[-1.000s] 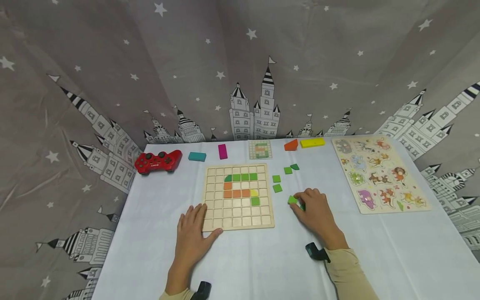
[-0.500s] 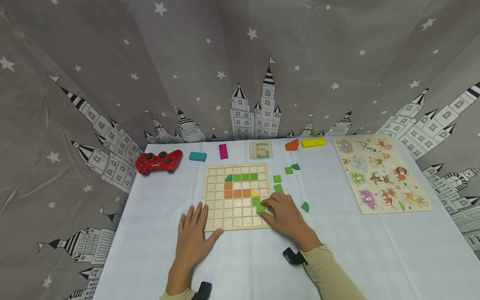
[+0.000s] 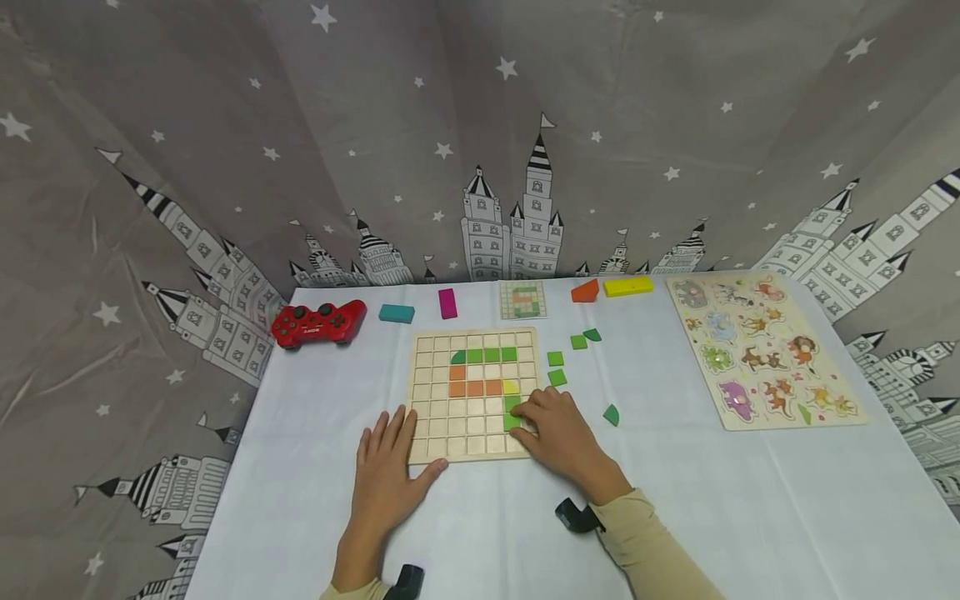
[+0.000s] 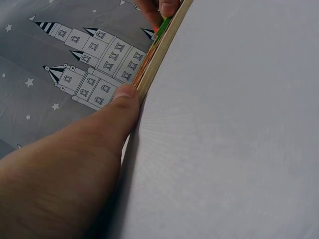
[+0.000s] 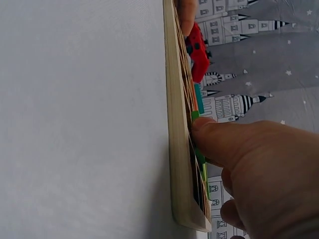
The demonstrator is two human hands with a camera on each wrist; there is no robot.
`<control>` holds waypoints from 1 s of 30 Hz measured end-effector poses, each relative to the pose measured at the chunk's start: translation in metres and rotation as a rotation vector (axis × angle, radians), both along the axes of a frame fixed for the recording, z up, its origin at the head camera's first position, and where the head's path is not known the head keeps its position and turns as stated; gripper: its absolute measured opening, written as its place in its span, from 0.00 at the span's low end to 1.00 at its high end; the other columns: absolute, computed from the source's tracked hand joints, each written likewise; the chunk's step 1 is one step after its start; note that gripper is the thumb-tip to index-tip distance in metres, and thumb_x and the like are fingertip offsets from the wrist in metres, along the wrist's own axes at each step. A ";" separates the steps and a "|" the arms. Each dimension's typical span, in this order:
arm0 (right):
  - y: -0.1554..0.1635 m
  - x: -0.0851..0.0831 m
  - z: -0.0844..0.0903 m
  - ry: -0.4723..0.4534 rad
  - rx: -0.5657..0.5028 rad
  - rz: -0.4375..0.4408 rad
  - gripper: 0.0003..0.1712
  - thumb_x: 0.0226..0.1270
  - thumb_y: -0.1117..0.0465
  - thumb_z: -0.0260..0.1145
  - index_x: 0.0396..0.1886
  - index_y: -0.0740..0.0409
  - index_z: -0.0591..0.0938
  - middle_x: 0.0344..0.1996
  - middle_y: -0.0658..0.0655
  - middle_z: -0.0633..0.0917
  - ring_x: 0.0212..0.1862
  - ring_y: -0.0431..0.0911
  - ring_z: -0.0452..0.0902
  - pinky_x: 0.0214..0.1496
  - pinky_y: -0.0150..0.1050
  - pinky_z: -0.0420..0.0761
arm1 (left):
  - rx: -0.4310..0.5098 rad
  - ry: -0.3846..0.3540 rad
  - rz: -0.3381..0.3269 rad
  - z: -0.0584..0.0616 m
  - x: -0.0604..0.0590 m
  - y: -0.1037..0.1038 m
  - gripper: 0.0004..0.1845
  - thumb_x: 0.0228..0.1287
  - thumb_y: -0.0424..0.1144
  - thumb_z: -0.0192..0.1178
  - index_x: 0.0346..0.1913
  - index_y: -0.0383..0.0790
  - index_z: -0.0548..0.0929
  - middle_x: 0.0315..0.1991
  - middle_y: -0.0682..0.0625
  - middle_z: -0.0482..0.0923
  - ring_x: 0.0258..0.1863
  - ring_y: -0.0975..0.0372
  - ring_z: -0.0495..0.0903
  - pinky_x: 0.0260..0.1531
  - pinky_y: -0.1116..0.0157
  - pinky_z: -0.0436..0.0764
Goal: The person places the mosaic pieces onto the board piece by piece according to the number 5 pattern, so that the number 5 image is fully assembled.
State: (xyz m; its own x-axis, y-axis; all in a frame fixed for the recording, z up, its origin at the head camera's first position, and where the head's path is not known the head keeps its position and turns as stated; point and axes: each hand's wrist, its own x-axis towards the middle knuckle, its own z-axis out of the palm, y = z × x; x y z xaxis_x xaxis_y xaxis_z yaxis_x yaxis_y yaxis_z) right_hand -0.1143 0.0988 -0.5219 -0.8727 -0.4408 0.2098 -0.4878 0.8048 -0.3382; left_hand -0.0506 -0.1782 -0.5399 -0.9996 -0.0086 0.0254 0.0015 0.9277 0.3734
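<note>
A wooden grid board [image 3: 456, 427] lies on the white table, its cells partly filled with green and orange square tiles, a yellow quarter-round and a dark green one. My right hand [image 3: 564, 435] pinches a green square tile [image 3: 512, 422] at a cell just below another green tile [image 3: 512, 403]. The right wrist view shows the thumb [image 5: 214, 132] against the green tile, the fingers behind it mostly hidden. With fingers spread, my left hand [image 3: 384, 475] rests at the board's lower left corner, its thumb along the front edge.
Right of the board lie loose green squares [image 3: 557, 378] and dark green quarter-rounds [image 3: 611, 415]. Behind it stand a pattern card [image 3: 523, 300] and coloured blocks [image 3: 628, 287]. A red game controller [image 3: 318, 323] lies far left, an animal puzzle board [image 3: 761, 350] far right.
My right hand has brought a green square from the table's right side leftward onto the board, into line under the other green tile. The left hand stays put.
</note>
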 end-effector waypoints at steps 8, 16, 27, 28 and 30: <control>-0.002 0.001 -0.001 0.002 -0.006 -0.013 0.13 0.63 0.47 0.75 0.44 0.46 0.89 0.33 0.44 0.81 0.37 0.40 0.67 0.41 0.37 0.68 | 0.006 0.000 0.006 0.000 0.000 -0.001 0.53 0.58 0.68 0.65 0.79 0.41 0.60 0.80 0.39 0.57 0.81 0.41 0.48 0.79 0.38 0.44; -0.002 0.002 0.002 -0.031 -0.003 -0.058 0.12 0.62 0.49 0.76 0.43 0.46 0.88 0.31 0.43 0.79 0.34 0.40 0.65 0.40 0.36 0.69 | 0.001 0.019 0.008 -0.002 0.000 0.000 0.53 0.58 0.68 0.65 0.79 0.42 0.60 0.80 0.40 0.57 0.81 0.41 0.48 0.79 0.37 0.44; 0.006 0.003 0.005 -0.076 -0.022 -0.100 0.11 0.62 0.49 0.76 0.41 0.47 0.89 0.31 0.45 0.79 0.36 0.42 0.67 0.41 0.39 0.70 | 0.000 0.030 0.007 -0.004 -0.001 -0.001 0.53 0.57 0.69 0.65 0.79 0.41 0.62 0.80 0.40 0.58 0.81 0.42 0.50 0.79 0.37 0.45; 0.009 0.003 0.004 -0.084 -0.031 -0.103 0.11 0.62 0.49 0.76 0.41 0.47 0.89 0.31 0.45 0.79 0.37 0.42 0.67 0.42 0.39 0.70 | 0.001 0.029 0.007 -0.004 -0.001 -0.001 0.53 0.57 0.68 0.65 0.79 0.41 0.62 0.80 0.40 0.58 0.81 0.41 0.50 0.79 0.38 0.45; 0.018 0.003 0.004 -0.100 -0.052 -0.115 0.12 0.63 0.50 0.75 0.42 0.48 0.88 0.33 0.46 0.79 0.38 0.43 0.67 0.43 0.40 0.71 | 0.001 0.026 0.009 -0.003 -0.001 -0.001 0.53 0.57 0.68 0.65 0.79 0.41 0.62 0.80 0.40 0.58 0.81 0.42 0.49 0.79 0.38 0.45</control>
State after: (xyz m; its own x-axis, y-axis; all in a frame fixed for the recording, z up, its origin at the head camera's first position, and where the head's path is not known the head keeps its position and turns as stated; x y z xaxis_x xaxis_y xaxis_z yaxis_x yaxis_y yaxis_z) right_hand -0.1113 0.1164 -0.5183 -0.9346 -0.3276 0.1387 -0.3550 0.8337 -0.4229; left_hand -0.0513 -0.1793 -0.5434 -0.9985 -0.0171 0.0512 0.0032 0.9274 0.3741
